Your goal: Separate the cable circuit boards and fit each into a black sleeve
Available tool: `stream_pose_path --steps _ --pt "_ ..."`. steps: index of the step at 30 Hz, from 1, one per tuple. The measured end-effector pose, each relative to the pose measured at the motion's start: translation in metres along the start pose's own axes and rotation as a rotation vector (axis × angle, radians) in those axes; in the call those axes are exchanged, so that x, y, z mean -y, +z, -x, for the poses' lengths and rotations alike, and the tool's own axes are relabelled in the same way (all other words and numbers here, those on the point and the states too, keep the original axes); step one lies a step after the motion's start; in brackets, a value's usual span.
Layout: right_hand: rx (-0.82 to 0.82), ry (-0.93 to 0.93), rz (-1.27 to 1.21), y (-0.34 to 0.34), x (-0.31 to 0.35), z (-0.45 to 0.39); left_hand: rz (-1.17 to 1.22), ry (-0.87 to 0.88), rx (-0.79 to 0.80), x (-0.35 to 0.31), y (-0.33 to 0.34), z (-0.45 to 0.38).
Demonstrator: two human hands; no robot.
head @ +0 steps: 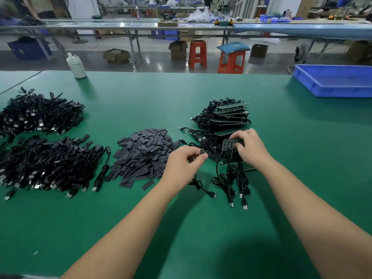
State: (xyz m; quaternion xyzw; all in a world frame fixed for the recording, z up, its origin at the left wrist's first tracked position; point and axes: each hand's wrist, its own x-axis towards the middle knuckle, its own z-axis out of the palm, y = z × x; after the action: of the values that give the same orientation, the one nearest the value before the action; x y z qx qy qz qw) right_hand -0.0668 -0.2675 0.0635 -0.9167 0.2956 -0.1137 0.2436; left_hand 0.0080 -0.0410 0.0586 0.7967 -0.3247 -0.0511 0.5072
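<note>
My left hand [184, 165] pinches one small circuit board [202, 153] between thumb and fingers, its black cable [203, 188] trailing down onto the green table. My right hand [250, 148] grips a panel of joined circuit boards [231, 143], with several cables [235, 184] hanging from it toward me. Behind that panel lies a stack of more board panels with cables [227, 115]. A heap of flat black sleeves [145, 154] sits just left of my left hand.
Two big piles of black cables with sleeved ends [38, 115] [46, 164] fill the table's left side. A white bottle [76, 66] stands at the far edge and a blue tray [334, 80] at the far right. Stools and benches stand beyond the table.
</note>
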Motion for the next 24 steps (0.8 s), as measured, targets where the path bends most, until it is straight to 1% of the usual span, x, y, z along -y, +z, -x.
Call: stream_pose_path --steps 2,3,5,6,7,10,11,12,13,14,17,20,22,23,24 --pt "0.056 0.027 0.007 0.010 0.001 -0.001 0.011 0.005 0.023 -0.002 0.000 0.002" --pt "0.052 0.024 0.041 0.014 0.003 -0.001 0.033 0.003 0.034 -0.003 0.000 0.004" --pt "-0.020 -0.036 0.065 0.020 0.011 0.001 0.102 -0.009 0.051 -0.006 -0.001 0.005" --pt "-0.031 -0.080 0.002 0.023 0.017 0.004 0.139 -0.020 0.055 -0.008 -0.002 0.005" --pt "0.027 -0.090 -0.141 0.025 0.025 0.010 0.182 -0.035 0.059 -0.009 -0.003 0.004" --pt "0.484 0.027 -0.777 0.039 0.052 0.039 0.348 -0.111 0.045 -0.010 -0.008 0.001" --pt "0.567 0.068 -0.948 0.046 0.056 0.048 0.395 -0.157 0.032 -0.008 -0.011 0.000" --pt "0.589 0.075 -1.043 0.054 0.059 0.056 0.425 -0.207 0.025 -0.004 -0.013 -0.001" --pt "0.569 0.064 -1.066 0.062 0.061 0.062 0.429 -0.254 0.030 0.001 -0.017 -0.002" --pt "0.528 0.041 -1.030 0.070 0.062 0.066 0.410 -0.298 0.045 0.008 -0.020 -0.002" --pt "0.412 -0.018 -0.814 0.092 0.065 0.072 0.289 -0.405 0.068 0.035 -0.028 0.003" --pt "0.373 0.005 -0.766 0.108 0.072 0.076 0.254 -0.472 0.057 0.063 -0.035 0.011" --pt "0.338 0.005 -0.679 0.118 0.077 0.076 0.205 -0.487 0.024 0.079 -0.041 0.015" --pt "0.314 0.008 -0.624 0.123 0.079 0.076 0.078 -0.467 -0.006 0.089 -0.044 0.017" --pt "0.292 0.016 -0.579 0.126 0.081 0.076 -0.131 -0.433 -0.038 0.098 -0.048 0.020"
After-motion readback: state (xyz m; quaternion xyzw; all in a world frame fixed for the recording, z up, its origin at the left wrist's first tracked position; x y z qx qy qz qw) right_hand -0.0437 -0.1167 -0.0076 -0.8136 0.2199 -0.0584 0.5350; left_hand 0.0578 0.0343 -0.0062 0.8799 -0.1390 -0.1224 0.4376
